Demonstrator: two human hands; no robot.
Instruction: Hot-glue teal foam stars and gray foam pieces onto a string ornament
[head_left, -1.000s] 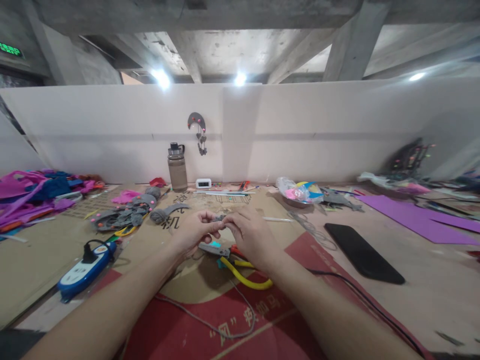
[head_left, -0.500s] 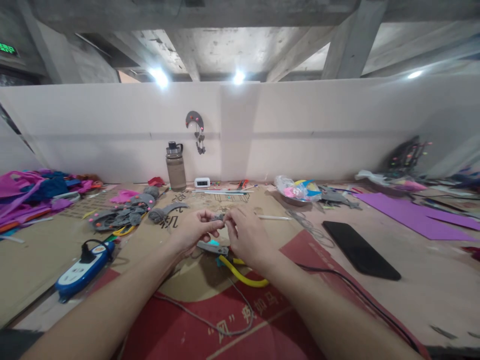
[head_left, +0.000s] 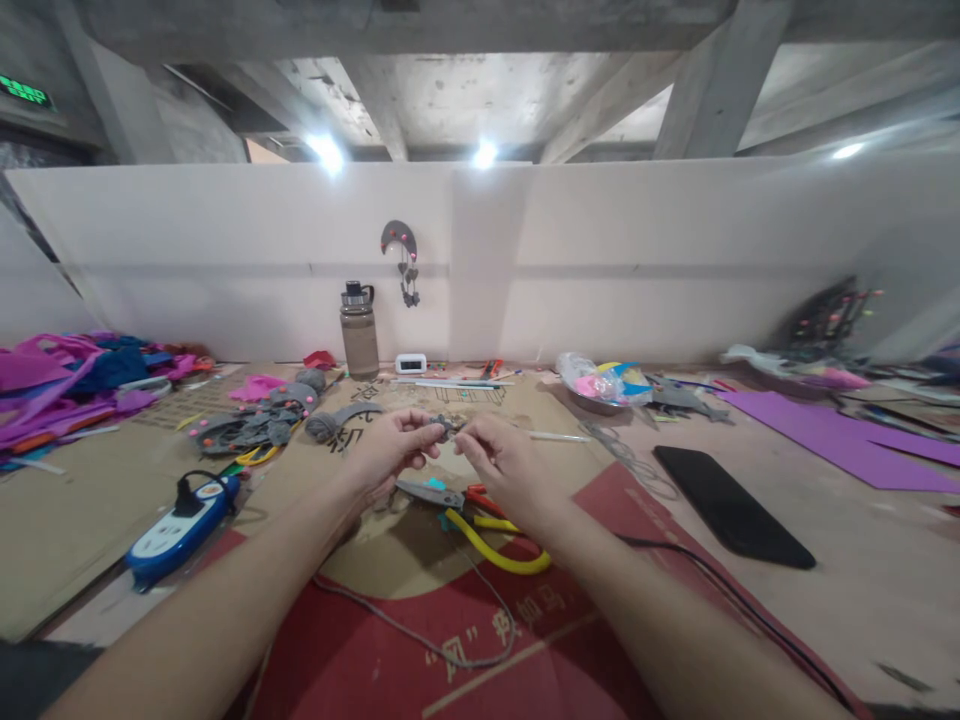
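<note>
My left hand point(head_left: 397, 450) pinches a small dark grey piece point(head_left: 442, 424), perhaps felt, between thumb and fingers. Close by on its right, my right hand point(head_left: 502, 460) has thumb and fingertips pressed together at the edge of that piece; what they grip is too small to make out. Below both hands lies a pair of scissors point(head_left: 499, 563) with yellow handles, its blades pointing left. A red-handled tool point(head_left: 484, 498) is partly hidden by my right hand. Grey cord point(head_left: 405, 630) loops over the red cardboard nearer to me.
Left are a power strip point(head_left: 180, 530), a heap of grey pieces with pink-headed pins point(head_left: 262, 425) and colourful fabric point(head_left: 67, 390). A bottle point(head_left: 360, 335) stands by the partition. Right are a phone point(head_left: 731, 505), a bowl with plastic bags point(head_left: 600, 400) and purple sheets point(head_left: 832, 430).
My view has turned slightly left. The fingertips of my right hand have drawn a little away from my left hand, and the red-handled tool has come into sight.
</note>
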